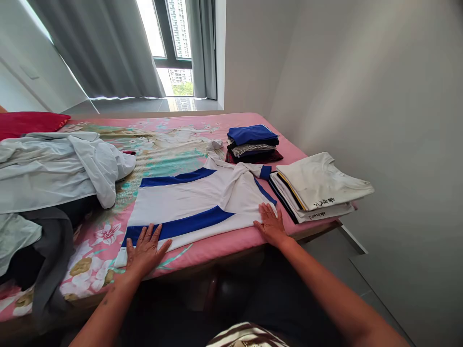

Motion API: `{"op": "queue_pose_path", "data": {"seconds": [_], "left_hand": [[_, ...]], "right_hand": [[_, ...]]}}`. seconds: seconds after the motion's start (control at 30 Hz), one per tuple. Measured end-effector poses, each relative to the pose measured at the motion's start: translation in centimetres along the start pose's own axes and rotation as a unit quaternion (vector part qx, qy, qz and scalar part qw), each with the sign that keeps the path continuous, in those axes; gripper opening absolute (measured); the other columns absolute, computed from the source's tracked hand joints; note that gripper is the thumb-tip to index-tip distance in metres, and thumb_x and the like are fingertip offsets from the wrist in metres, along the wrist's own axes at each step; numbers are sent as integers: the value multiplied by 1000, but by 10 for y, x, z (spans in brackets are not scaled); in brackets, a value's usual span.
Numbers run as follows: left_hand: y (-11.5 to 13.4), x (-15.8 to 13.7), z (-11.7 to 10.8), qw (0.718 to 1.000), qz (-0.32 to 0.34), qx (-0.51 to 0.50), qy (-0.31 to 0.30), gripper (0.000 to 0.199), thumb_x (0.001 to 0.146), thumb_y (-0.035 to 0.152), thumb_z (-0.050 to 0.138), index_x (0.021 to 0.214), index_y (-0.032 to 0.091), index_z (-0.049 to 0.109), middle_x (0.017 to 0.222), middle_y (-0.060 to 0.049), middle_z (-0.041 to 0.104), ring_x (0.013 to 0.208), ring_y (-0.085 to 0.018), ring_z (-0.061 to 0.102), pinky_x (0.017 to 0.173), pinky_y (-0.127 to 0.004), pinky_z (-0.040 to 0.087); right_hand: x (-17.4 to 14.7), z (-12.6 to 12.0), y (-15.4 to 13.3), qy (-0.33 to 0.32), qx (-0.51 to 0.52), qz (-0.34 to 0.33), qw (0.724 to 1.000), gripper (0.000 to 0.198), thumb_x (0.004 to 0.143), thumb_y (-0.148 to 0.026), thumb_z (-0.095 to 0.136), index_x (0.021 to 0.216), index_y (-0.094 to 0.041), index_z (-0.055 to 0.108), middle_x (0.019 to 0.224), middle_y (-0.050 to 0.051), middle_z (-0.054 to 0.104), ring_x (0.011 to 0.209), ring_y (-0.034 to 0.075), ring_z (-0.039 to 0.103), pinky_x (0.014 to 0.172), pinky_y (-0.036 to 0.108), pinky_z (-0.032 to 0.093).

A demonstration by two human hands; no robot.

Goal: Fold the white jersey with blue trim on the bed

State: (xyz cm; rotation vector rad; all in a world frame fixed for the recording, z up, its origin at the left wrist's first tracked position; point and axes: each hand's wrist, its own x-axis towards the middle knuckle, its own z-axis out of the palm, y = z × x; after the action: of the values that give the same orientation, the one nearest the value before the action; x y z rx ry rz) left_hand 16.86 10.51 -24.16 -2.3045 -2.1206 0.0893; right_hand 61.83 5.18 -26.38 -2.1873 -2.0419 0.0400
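A white shirt with blue panels (181, 197) lies spread across a bed (217, 237) beneath a person's two hands, both palm down. The left hand (146, 248), fingers spread and gripping nothing, presses on the near corner of one end; the right hand (271, 224), fingers extended and likewise open, rests at the near edge of the other end, the fabric running between them. One blue-cuffed sleeve points away toward a stack of dark folded clothes (253, 144), just beside a pile of white folded shirts (321, 185) at the bed's right edge. Loose clothes (61, 168) heap at left, near a red pillow (29, 124), on pink floral bedding. Beyond, gray curtains (104, 48) part at a window (177, 36) facing high-rise buildings; a pale wall (379, 96) stands at right.
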Motion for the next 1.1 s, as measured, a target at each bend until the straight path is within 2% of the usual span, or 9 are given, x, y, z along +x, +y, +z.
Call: {"op": "queue_pose_path", "data": {"seconds": [0.13, 0.27, 0.33, 0.43, 0.53, 0.63, 0.73, 0.87, 1.1], "left_hand": [[0, 1, 0, 1000, 1, 9, 1, 69, 86, 58, 28, 146, 25, 23, 155, -6, 15, 141, -29, 13, 107, -62, 2], [2, -1, -2, 1000, 3, 13, -2, 74, 83, 62, 31, 147, 24, 22, 155, -7, 14, 141, -29, 11, 107, -61, 0], [3, -2, -4, 1000, 2, 14, -5, 77, 81, 64, 33, 147, 24, 22, 155, -7, 13, 141, -30, 11, 108, -60, 0], [6, -3, -7, 1000, -2, 15, -11, 78, 81, 64, 33, 147, 23, 22, 155, -7, 13, 142, -30, 10, 108, -60, 1], [4, -2, -10, 1000, -3, 7, -18, 78, 81, 63, 35, 146, 23, 24, 154, -8, 16, 141, -30, 12, 108, -62, 1], [0, 4, -14, 999, -14, -23, -21, 69, 82, 58, 37, 142, 23, 34, 151, -8, 28, 139, -31, 22, 107, -64, 9], [6, 21, -28, 996, -2, -82, 28, 54, 85, 52, 40, 126, 20, 54, 135, -10, 51, 127, -30, 43, 104, -56, 27], [63, 62, -59, 964, 156, -186, 112, 39, 87, 47, 44, 103, 19, 65, 110, -8, 65, 107, -22, 56, 95, -38, 42], [253, 143, -97, 885, 392, -235, 88, 24, 90, 27, 44, 93, 20, 66, 99, -5, 67, 95, -17, 58, 88, -31, 45]], "right_hand": [[-4, 0, 15, -23, 5, 21, 1000, 66, 91, -50, 35, 146, -17, 22, 152, 9, 19, 141, 25, 13, 109, 60, -2], [-3, -17, -4, 49, 41, -11, 998, 57, 93, -43, 35, 142, -15, 33, 149, 11, 28, 140, 27, 18, 110, 60, 0], [2, -29, -23, 84, 77, -120, 986, 49, 94, -36, 33, 137, -15, 41, 146, 10, 36, 139, 24, 20, 114, 53, 9], [21, -41, -48, 73, 135, -323, 934, 41, 94, -28, 34, 130, -17, 50, 138, 7, 47, 136, 18, 29, 113, 40, 25], [46, -38, -62, 42, 159, -428, 888, 38, 92, -22, 35, 124, -17, 55, 131, 6, 54, 132, 16, 36, 110, 37, 32], [65, -25, -66, 31, 167, -425, 889, 41, 90, -21, 38, 128, -13, 51, 135, 10, 50, 133, 17, 35, 110, 38, 32], [71, -11, -66, 34, 166, -396, 903, 48, 89, -23, 41, 135, -12, 43, 143, 12, 39, 136, 19, 30, 112, 42, 27], [70, -3, -65, 34, 169, -390, 904, 49, 90, -25, 40, 138, -15, 40, 146, 8, 36, 137, 19, 27, 114, 41, 22], [78, -5, -63, 35, 184, -378, 907, 48, 89, -26, 43, 135, -15, 42, 142, 6, 42, 134, 17, 31, 114, 38, 20]]}}
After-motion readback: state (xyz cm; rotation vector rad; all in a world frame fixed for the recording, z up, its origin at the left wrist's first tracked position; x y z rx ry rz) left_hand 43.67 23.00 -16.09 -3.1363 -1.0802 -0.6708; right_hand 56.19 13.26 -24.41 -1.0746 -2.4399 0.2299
